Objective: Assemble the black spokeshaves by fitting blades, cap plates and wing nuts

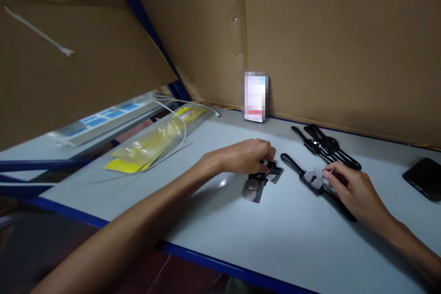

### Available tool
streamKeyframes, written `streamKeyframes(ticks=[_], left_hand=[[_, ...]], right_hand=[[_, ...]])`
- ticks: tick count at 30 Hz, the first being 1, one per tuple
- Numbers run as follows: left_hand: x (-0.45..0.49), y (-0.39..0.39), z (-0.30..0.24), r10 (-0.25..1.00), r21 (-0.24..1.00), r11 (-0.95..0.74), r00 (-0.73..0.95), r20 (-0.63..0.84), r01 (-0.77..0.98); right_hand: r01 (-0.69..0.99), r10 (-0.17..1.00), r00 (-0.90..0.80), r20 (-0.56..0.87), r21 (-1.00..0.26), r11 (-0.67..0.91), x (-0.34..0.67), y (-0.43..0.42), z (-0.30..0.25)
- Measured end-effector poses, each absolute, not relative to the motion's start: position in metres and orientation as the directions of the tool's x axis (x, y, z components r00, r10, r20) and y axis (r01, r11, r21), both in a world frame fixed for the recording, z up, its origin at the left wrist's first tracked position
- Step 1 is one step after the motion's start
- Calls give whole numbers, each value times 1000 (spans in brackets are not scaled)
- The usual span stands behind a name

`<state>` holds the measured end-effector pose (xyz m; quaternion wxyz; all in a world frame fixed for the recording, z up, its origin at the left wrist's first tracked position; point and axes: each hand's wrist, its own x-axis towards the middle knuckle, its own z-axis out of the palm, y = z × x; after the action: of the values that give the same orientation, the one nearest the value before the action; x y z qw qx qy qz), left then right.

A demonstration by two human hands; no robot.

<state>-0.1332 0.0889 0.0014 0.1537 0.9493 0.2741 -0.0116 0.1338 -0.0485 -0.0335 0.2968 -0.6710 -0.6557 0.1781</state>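
A black spokeshave [312, 188] lies slantwise on the table, with a flat metal blade [313, 178] on its middle. My right hand [354, 190] is over its right part, thumb and fingertips pinched at the blade's edge. To the left, my left hand [250, 155] reaches down with bent fingers closed around a small black part [272, 166] in a little cluster. Loose metal blades [253, 191] lie under and beside these parts. Exactly what the left fingertips grip is partly hidden. Behind the right hand lie several more black spokeshaves [325, 142], close together.
A lit phone [255, 97] leans on the cardboard wall [327, 46]. A dark phone-like object [424, 179] lies at the right. Yellow sheets in clear plastic [155, 140], a white cable [185, 131] and a power strip [110, 119] are at the left. The table has a blue front edge [206, 262].
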Motion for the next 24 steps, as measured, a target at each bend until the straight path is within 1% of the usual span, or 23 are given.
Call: streamKeyframes(ticks=[2,4,6,8,10,12,14,15,17,21,24], left_hand=[[-132,88,1,507,298,-810,858,-78,505],[-129,87,2,502,337,-806,864,-46,486],[-125,84,2,503,426,-780,864,-12,460],[-120,78,0,505,570,-712,863,10,410],[-112,69,-5,487,702,-633,873,34,326],[-104,58,-10,447,760,-608,890,86,232],[-98,47,-14,421,768,-620,894,153,160],[-96,42,-15,417,766,-629,890,185,136],[-93,35,-17,424,760,-641,875,234,108],[-93,28,-19,427,732,-673,863,270,104],[-94,29,-19,416,681,-723,859,297,115]], right_hand=[[777,985,70,157,-628,45,134,-48,-35],[783,983,68,173,-619,55,135,-49,-35],[802,963,63,263,-587,108,136,-51,-34],[832,907,33,419,-515,208,133,-56,-30],[854,833,-52,550,-408,323,128,-63,-26],[859,788,-165,593,-306,410,120,-68,-24],[847,778,-262,571,-249,469,112,-70,-25],[839,785,-291,547,-248,484,109,-71,-27],[820,811,-304,500,-296,490,105,-71,-30],[777,866,-235,441,-451,440,103,-71,-32],[755,884,-188,428,-513,409,104,-71,-29]])
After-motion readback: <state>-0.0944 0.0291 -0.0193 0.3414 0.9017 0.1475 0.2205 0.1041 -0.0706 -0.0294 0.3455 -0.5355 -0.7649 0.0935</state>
